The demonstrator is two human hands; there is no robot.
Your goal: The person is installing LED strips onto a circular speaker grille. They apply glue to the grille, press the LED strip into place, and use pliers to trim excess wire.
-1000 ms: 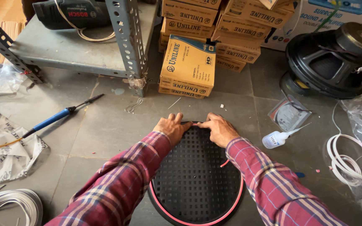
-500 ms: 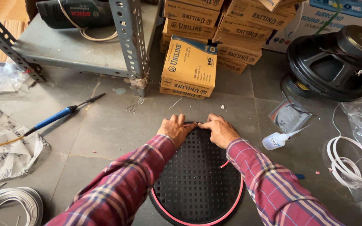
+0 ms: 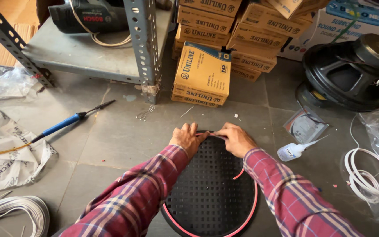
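Pink trim (image 3: 252, 210) is pinched by both my hands, left (image 3: 187, 139) and right (image 3: 237, 139), at the grille (image 3: 211, 188) top, and I reckon it could pop off if my grip slips.

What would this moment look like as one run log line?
left hand: pressing grille top edge | right hand: pinching pink trim there | glue bottle: floor, right

Grey tiled floor (image 3: 110, 145), perforated grey metal shelf rack (image 3: 142, 44), stacked yellow cardboard boxes (image 3: 224, 39), even daylight
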